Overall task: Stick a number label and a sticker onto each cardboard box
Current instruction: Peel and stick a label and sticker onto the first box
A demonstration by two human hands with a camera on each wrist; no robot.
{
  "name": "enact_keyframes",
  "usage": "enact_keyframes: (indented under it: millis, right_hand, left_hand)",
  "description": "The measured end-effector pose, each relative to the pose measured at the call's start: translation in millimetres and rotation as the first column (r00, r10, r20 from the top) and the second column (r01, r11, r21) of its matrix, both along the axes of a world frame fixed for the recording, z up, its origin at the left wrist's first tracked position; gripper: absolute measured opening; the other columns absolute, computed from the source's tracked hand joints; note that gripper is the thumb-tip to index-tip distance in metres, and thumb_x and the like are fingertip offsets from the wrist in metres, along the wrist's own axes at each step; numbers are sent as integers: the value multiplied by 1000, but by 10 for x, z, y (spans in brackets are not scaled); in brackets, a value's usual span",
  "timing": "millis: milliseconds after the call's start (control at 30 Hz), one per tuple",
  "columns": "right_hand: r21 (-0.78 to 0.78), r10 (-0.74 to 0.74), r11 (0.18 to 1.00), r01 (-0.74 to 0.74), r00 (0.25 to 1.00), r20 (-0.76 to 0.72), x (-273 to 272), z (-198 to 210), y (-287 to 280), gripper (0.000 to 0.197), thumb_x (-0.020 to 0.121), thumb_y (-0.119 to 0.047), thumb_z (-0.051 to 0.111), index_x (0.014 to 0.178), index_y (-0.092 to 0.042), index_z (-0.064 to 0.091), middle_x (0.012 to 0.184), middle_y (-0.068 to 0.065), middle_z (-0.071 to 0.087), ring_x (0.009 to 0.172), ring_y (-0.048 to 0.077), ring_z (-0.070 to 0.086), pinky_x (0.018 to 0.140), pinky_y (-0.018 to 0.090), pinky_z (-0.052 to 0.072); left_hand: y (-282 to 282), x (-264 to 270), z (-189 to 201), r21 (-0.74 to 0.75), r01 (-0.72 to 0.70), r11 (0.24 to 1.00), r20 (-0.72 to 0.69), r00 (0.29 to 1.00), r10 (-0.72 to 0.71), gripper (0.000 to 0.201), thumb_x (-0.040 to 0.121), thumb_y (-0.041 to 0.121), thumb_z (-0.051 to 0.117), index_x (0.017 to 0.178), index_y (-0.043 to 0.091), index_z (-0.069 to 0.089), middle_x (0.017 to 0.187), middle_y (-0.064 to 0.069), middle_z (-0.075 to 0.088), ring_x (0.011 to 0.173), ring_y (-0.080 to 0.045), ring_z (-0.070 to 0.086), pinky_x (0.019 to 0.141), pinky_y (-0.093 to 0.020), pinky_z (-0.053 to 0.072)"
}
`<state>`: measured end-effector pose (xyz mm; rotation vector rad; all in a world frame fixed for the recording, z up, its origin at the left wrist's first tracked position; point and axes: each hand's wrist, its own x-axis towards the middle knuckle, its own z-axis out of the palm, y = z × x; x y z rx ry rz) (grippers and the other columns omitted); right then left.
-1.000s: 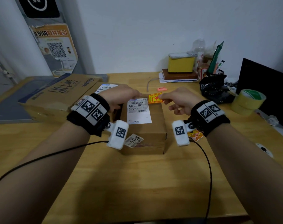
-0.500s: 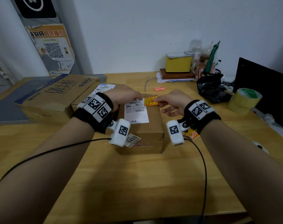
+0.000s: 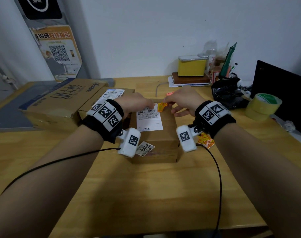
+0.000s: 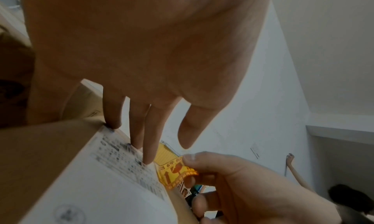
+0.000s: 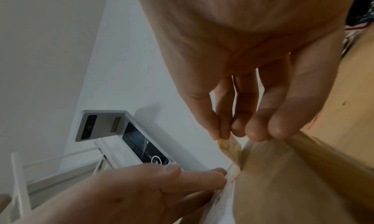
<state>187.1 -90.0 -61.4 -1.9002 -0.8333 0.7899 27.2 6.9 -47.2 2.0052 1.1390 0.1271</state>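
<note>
At the tabletop's left edge lies a large flat carton [image 3: 60, 102], with a second labelled box [image 3: 110, 96] tucked against its right side. Next comes the left hand [image 3: 134, 104], fingers straight, their tips [image 4: 148, 157] pressing down on the white shipping label [image 3: 148, 119] that covers the far part of the small cardboard box [image 3: 156, 134] at the middle of the tabletop. A number label [image 3: 145, 149] reading 9466 sticks at the box's near left corner, partly behind the wrist camera. At the box's far edge, just right of the shipping label, sits an orange-yellow sticker [image 3: 162, 107]; the right hand [image 3: 184, 102] pinches its curled right end between thumb and forefinger (the rest lies against the cardboard). More orange stickers [image 3: 205, 140] lie on the tabletop under the right wrist. Towards the far right corner stand a yellow tin [image 3: 191, 67], a black bag [image 3: 227, 91], a roll of tape [image 3: 264, 106] and a dark screen [image 3: 283, 93].
</note>
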Motion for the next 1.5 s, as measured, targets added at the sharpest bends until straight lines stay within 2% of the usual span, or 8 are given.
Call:
enact_keyframes:
  millis: [667, 800, 900, 1000, 1100, 1200, 1300, 1500]
  right_hand:
    - [-236, 70, 971, -41, 990, 118, 171, -47, -42, 44, 81, -34, 85, 102, 0, 64, 79, 13, 56, 53, 25, 60, 67, 59, 63]
    - [-300, 87, 954, -19, 973, 213, 180, -11, -85, 48, 84, -42, 81, 101, -1, 64, 76, 12, 56, 49, 24, 58, 69, 60, 62]
    - [-242, 71, 970, -11, 968, 241, 165, 0, -146, 41, 93, -45, 68, 103, -6, 69, 86, 10, 62, 59, 24, 63, 66, 46, 65]
    - [-70, 31, 998, -11, 956, 291, 128, -36, -183, 29, 97, -38, 61, 105, -12, 72, 105, 5, 68, 78, 22, 67, 61, 35, 63]
    - [51, 52, 996, -73, 941, 333, 86, -128, -210, 26, 97, -31, 64, 101, -12, 80, 123, -3, 68, 99, 14, 66, 89, 44, 60]
    - [85, 172, 973, -215, 917, 359, 49, -252, -208, 21, 98, -26, 67, 109, -16, 81, 136, -1, 64, 133, 11, 50, 111, 32, 36]
    - [105, 172, 970, -217, 928, 331, 50, -350, -170, 28, 96, -25, 70, 122, -19, 75, 143, 6, 59, 121, 10, 53, 91, 21, 39]
    - [60, 145, 987, -151, 985, 90, 133, -372, -8, 76, 89, -42, 76, 154, -24, 42, 152, -10, 43, 129, 23, 55, 90, 44, 55]
  left_hand:
    - [33, -30, -15, -47, 112, 993, -63, 991, -115, 41, 89, 48, 66, 119, 21, 70, 114, -4, 71, 111, -24, 61, 98, -40, 40]
    - [-6, -49, 11, -57, 106, 993, -62, 992, -109, 40, 92, 47, 64, 122, 22, 68, 115, -3, 70, 110, -23, 61, 78, -36, 39]
    - [-11, -52, 21, -74, 105, 992, -57, 992, -110, 40, 93, 45, 62, 125, 21, 66, 117, -5, 70, 108, -24, 62, 79, -36, 42]
    - [-5, -67, 25, -92, 129, 987, -84, 987, -137, 49, 87, 50, 65, 129, 24, 64, 125, -5, 65, 117, -28, 56, 106, -52, 37]
    - [3, -72, 38, -106, 157, 982, -91, 982, -166, 49, 89, 50, 64, 131, 25, 63, 130, -5, 62, 120, -28, 54, 105, -48, 37]
    - [-5, -57, 51, -107, 160, 981, -87, 982, -169, 42, 94, 46, 60, 129, 23, 65, 125, -5, 66, 116, -25, 57, 99, -43, 38]
    - [-32, -21, 53, -95, 137, 986, -82, 986, -144, 41, 93, 45, 62, 125, 20, 66, 121, -6, 67, 113, -26, 59, 105, -47, 39]
    - [-31, 0, 54, -130, 103, 986, -61, 992, -111, 42, 91, 44, 65, 122, 17, 67, 119, -10, 69, 108, -29, 63, 84, -41, 47]
